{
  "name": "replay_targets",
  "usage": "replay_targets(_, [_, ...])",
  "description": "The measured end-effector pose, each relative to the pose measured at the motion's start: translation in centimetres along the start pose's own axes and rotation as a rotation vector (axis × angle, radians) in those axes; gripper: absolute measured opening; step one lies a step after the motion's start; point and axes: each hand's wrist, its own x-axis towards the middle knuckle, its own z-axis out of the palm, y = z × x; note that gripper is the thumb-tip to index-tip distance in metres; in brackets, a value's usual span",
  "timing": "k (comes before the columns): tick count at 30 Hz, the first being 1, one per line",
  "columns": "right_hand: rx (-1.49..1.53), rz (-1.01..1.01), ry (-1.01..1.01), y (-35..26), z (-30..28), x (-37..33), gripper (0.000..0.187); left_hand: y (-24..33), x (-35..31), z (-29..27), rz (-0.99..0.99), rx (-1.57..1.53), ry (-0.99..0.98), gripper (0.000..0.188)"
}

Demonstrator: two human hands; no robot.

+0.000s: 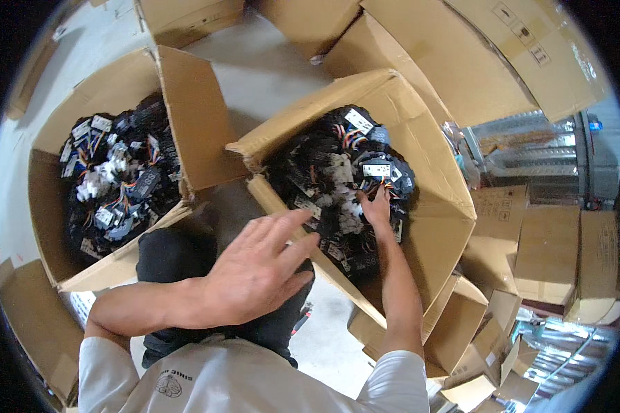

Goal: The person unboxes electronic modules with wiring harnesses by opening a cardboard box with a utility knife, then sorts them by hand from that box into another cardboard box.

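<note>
Holding my right grip [377, 206] down inside the open carton [434, 162] right of the frame's centre, I have its fingers at the coloured wires of a labelled bundle [377, 171], which lies on top of the heap there. The fingers are slightly spread, but their tips meet the wires in such a way that I cannot tell whether they are closed on anything. Around that bundle lie many dark cable bundles [310, 162], some with white labels, and a cluster of white connectors [341, 180] sits just left of my fingers. A second labelled bundle [358, 122] with a fan of coloured wires lies above, nearer the carton's upper corner.

My left grip [258, 268] is wide and holds nothing that I can see: its fingers are stretched out, a little blurred, in front of the near edge of that carton, at the frame's centre and above my dark trousers [176, 258]. The forearm crosses from the lower left.

At the left of the frame stands another open carton [193, 127], filled with similar dark bundles, white connectors [107, 172] and coloured wires. Pale floor [255, 76] shows between the cartons at the top, and more cardboard boxes [548, 234] crowd the right side.
</note>
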Motion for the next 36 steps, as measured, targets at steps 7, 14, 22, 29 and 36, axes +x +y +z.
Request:
replay_targets(7, [0.160,-0.206,-0.283,3.2,-3.9,-0.1,0.054,-1.8,-0.7,-0.5,0.205,-0.065,0.070,0.025])
replay_targets(14, [0.239,-0.009,-0.558,-3.5,-9.6,-11.2,0.056,-20.2,-8.5,-8.4,-0.467,-0.039,0.318,0.015])
replay_targets(22, [0.351,0.010,-0.332,-5.9,-13.3,-21.6,0.046,-39.1,-14.5,-7.3,-1.111,0.552,0.249,0.036])
replay_targets(29, [0.282,0.013,-0.086,-9.1,-12.0,-23.0,0.041,-38.4,-16.7,-3.7,-1.360,0.386,0.307,0.054])
replay_targets(36, [0.445,0.088,-0.098,-9.3,-11.5,-22.8,0.036,-38.2,-18.3,-4.7,-1.131,0.295,0.807,0.058])
